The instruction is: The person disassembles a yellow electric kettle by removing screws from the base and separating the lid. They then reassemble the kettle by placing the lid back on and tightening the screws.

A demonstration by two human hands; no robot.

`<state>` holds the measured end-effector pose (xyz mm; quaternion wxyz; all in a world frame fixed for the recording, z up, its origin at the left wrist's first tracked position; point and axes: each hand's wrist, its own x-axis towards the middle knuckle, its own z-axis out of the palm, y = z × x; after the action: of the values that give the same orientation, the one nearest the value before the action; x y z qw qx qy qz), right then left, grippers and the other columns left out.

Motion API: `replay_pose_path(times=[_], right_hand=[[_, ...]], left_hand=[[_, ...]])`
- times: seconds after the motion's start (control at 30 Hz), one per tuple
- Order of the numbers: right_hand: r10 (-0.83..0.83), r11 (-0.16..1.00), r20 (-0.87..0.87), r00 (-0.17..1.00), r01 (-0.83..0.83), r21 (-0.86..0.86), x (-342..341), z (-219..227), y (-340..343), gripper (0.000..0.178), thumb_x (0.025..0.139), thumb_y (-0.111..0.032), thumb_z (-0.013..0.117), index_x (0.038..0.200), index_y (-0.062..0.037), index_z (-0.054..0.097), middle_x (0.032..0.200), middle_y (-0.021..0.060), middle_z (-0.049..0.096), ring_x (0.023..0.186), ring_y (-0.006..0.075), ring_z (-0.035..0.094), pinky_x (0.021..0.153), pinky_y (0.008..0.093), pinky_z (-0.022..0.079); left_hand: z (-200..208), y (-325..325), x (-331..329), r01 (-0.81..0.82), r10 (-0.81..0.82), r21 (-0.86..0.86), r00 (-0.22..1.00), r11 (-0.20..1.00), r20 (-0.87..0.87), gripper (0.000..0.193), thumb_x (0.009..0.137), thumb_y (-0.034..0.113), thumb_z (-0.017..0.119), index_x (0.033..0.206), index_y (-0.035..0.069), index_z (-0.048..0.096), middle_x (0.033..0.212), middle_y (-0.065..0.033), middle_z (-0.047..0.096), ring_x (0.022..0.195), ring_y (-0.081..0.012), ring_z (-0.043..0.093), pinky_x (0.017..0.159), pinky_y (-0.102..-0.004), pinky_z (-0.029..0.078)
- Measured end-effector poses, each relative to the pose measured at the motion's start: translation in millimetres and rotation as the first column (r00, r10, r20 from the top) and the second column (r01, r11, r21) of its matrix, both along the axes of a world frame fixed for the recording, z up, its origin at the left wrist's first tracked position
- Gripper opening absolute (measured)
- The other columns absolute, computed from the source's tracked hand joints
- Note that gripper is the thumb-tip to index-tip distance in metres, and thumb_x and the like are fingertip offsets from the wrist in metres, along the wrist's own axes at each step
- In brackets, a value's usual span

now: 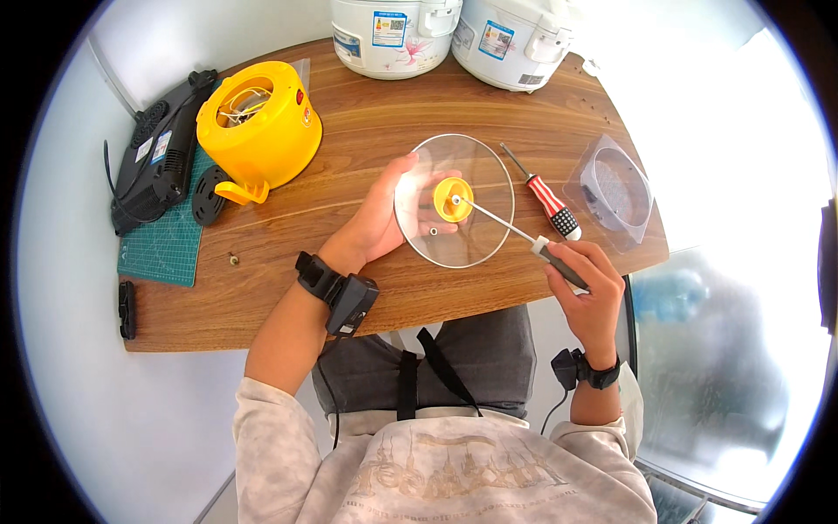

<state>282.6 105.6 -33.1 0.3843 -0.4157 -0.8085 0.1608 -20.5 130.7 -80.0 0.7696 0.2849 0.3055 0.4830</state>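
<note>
At the middle of the curved wooden worktop (367,131): one round clear glass lid (454,212) with a yellow plastic knob (452,198) at its centre, lying flat or slightly raised, which cannot be told.

Left hand (380,218): at the lid's left edge, fingers spread under and around the rim, thumb over the top, steadying it. Black wrist strap with a small device behind it.

Right hand (587,293): off the lid's lower right, fingers closed around the dark handle of a long steel-shafted screwdriver (515,231), whose tip meets the yellow knob.

Just right of the lid: a second screwdriver with a red-and-white striped handle (546,198), lying loose on the wood.

Further right of the lid: a clear plastic tray holding a round grey part (611,190).

Left of the lid, well apart: a yellow plastic cooker body (262,122), open, wires showing inside; a black round part (209,194) beside it; a green cutting mat (170,244); a black flat appliance (161,153).

Beyond the lid, at the far edge: two white rice cookers (454,35).
</note>
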Motion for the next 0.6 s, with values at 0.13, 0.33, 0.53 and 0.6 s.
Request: replay_pose_path(times=[0.13, 0.33, 0.53, 0.6], right_hand=[[0.014, 0.999, -0.002, 1.0, -0.014, -0.03, -0.1, -0.4, -0.1, 0.032, 0.078, 0.002, 0.078, 0.109, -0.0057, 0.077, 0.1, 0.0075, 0.07, 0.084, 0.0213, 0.069, 0.076, 0.03, 0.054], [0.013, 1.0, 0.004, 1.0, -0.013, -0.022, -0.2, -2.5, 1.3, 0.032, 0.078, 0.002, 0.078, 0.109, -0.0061, 0.077, 0.1, 0.0076, 0.07, 0.084, 0.0217, 0.069, 0.076, 0.0306, 0.054], [0.003, 1.0, 0.013, 1.0, -0.003, -0.029, 0.3, -2.3, 0.7, 0.031, 0.079, 0.001, 0.079, 0.11, -0.0057, 0.077, 0.1, 0.0078, 0.07, 0.085, 0.022, 0.069, 0.076, 0.0313, 0.054], [0.011, 1.0, 0.026, 1.0, -0.01, -0.008, 0.0, -2.1, 0.8, 0.031, 0.079, 0.001, 0.079, 0.109, -0.0058, 0.077, 0.1, 0.0078, 0.07, 0.085, 0.022, 0.069, 0.076, 0.0313, 0.054]], left_hand=[[-5.1, 1.4, -1.2, -0.023, 0.023, -0.006, 1.0, 1.0, -0.002, 0.084, 0.1, 0.065, 0.037, 0.151, -0.002, 0.04, 0.139, -0.0229, 0.058, 0.122, -0.037, 0.062, 0.105, -0.043, 0.049], [-2.6, 1.1, -1.2, 0.003, -0.003, 0.006, 1.0, 1.0, 0.0, 0.085, 0.1, 0.065, 0.037, 0.152, -0.003, 0.039, 0.14, -0.0233, 0.056, 0.122, -0.0369, 0.062, 0.105, -0.0435, 0.049], [-4.9, 1.4, -0.6, -0.034, 0.034, 0.004, 0.999, 0.999, -0.036, 0.086, 0.1, 0.065, 0.037, 0.152, -0.003, 0.039, 0.141, -0.0229, 0.056, 0.123, -0.0363, 0.061, 0.106, -0.0436, 0.049], [-6.1, 2.2, -1.2, -0.016, 0.017, 0.012, 0.999, 1.0, -0.029, 0.086, 0.1, 0.066, 0.037, 0.152, -0.003, 0.039, 0.142, -0.0228, 0.056, 0.124, -0.0358, 0.061, 0.106, -0.0435, 0.049]])
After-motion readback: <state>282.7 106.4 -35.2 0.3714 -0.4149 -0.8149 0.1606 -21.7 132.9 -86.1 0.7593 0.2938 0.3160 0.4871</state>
